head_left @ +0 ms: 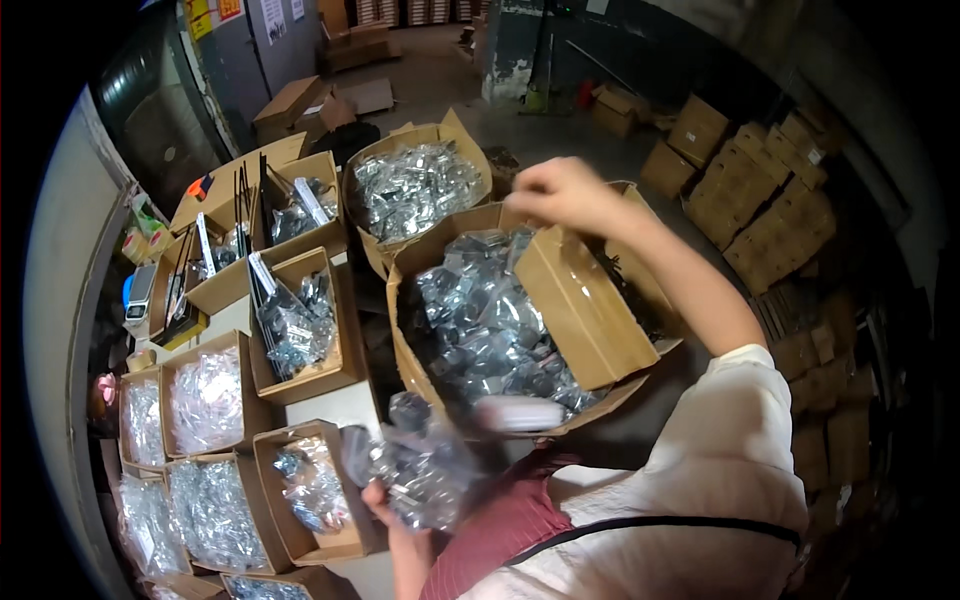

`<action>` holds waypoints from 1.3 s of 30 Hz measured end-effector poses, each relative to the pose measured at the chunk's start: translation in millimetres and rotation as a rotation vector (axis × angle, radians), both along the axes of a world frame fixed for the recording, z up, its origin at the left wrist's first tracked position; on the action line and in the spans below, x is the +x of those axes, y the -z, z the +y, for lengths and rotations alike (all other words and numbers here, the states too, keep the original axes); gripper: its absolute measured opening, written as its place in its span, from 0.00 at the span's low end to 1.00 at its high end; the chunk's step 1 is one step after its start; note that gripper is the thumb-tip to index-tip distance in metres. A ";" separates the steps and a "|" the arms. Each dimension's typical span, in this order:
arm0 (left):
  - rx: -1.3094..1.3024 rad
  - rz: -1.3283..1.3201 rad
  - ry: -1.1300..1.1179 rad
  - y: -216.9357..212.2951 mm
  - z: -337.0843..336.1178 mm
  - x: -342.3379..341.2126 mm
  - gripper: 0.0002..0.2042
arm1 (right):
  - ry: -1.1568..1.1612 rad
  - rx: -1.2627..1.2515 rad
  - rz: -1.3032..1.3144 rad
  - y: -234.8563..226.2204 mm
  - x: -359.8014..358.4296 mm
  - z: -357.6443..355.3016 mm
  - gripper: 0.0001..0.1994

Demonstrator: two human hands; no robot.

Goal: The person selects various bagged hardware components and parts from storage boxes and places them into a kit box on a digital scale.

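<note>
Bagged metal parts (420,470) in left hand (378,497), cardboard boxes (310,330) crowding around.

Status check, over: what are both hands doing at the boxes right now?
Left hand shut on bag bundle. Right hand pinching at big box flap, over packets. Nothing blocking.

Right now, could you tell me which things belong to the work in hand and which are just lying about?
In hand:
left hand gripping clear bag of metal parts
right hand at big carton of bagged parts

Lying about:
handheld device
tape rolls
stacked cartons
</note>
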State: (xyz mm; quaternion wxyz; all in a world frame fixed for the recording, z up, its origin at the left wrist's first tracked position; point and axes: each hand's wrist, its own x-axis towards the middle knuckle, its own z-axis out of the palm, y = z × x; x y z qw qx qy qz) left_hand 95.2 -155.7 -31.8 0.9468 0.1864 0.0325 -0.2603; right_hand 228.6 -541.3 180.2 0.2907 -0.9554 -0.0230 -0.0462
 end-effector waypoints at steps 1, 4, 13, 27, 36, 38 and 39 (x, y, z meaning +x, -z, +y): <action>-0.029 0.010 -0.083 -3.0 1.8 -5.6 0.43 | 0.094 0.000 0.043 1.9 -0.8 -39.5 0.11; -0.051 0.033 -0.177 -10.3 -2.1 -25.4 0.44 | 0.230 0.088 0.407 20.6 -10.2 -130.9 0.10; -0.149 -0.231 -0.240 -25.9 -128.4 -35.1 0.47 | -0.388 -0.750 0.685 163.6 -1.8 -194.4 0.19; 0.175 -0.098 -0.384 -28.7 -214.6 -104.0 0.51 | -0.818 -0.890 0.610 209.3 50.3 -185.8 0.15; 0.205 -0.058 -0.570 -28.4 -198.0 -118.0 0.45 | -0.662 -0.644 0.309 111.4 -0.8 -201.2 0.11; 0.211 -0.052 -0.567 -32.0 -198.4 -115.9 0.45 | -0.640 -0.504 0.293 101.7 -4.9 -205.8 0.11; 0.216 -0.050 -0.550 -33.7 -198.8 -114.9 0.45 | -0.602 -0.362 0.277 97.3 -7.8 -210.3 0.11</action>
